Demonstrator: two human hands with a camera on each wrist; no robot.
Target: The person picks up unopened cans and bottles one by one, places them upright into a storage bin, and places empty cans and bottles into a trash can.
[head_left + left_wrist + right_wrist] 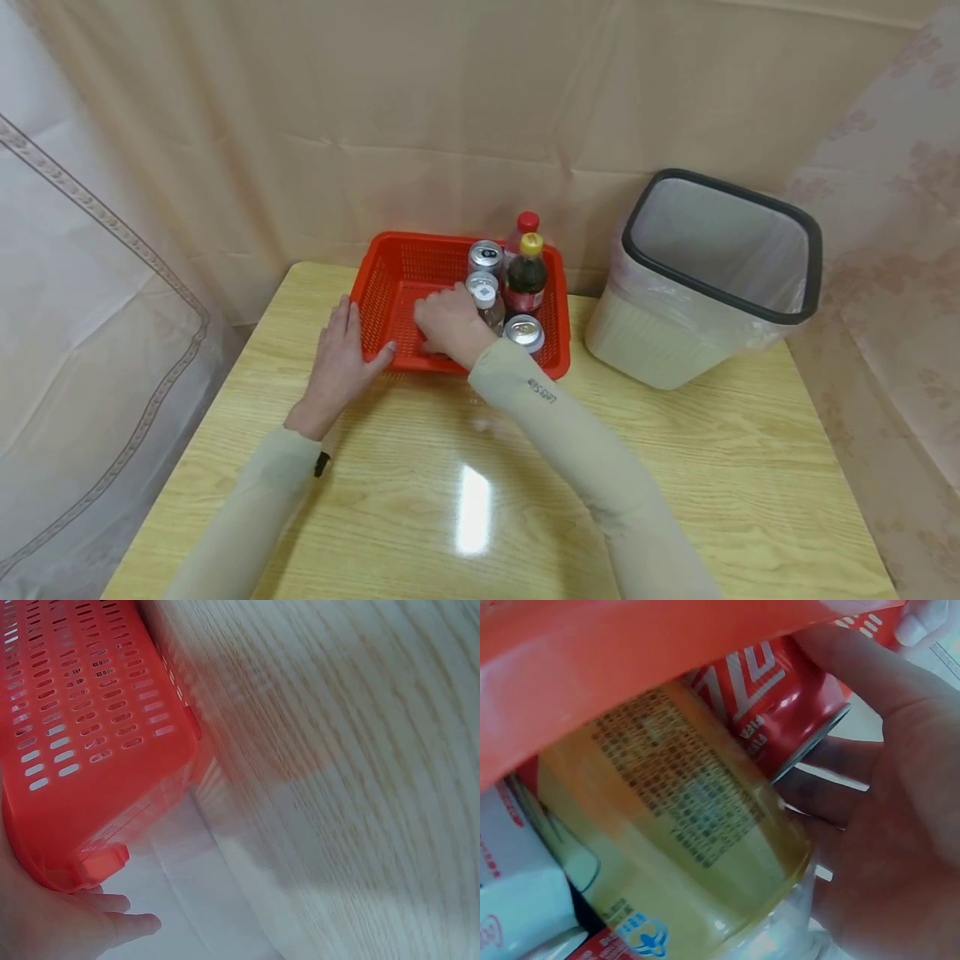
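Observation:
My left hand [337, 358] rests at the near left corner of a red plastic basket [420, 237], its fingers straight along the outside and thumb near the front rim. Inside the basket, my right hand [453, 323] holds a red can [780, 709], with thumb on one side and fingers curled behind its end. The head view hides this can beneath the hand. Beside it stands a clear bottle with a white cap [487, 300]; a yellow-labelled bottle [682, 825] appears close up in the right wrist view.
The basket's right half holds a yellow-capped dark drink bottle [527, 273], a red-capped bottle [528, 222] and several cans, including a silver-topped can [524, 331]. A lined waste bin [652, 333] stands right of the basket on the wooden table [390, 500]. Curtains hang behind.

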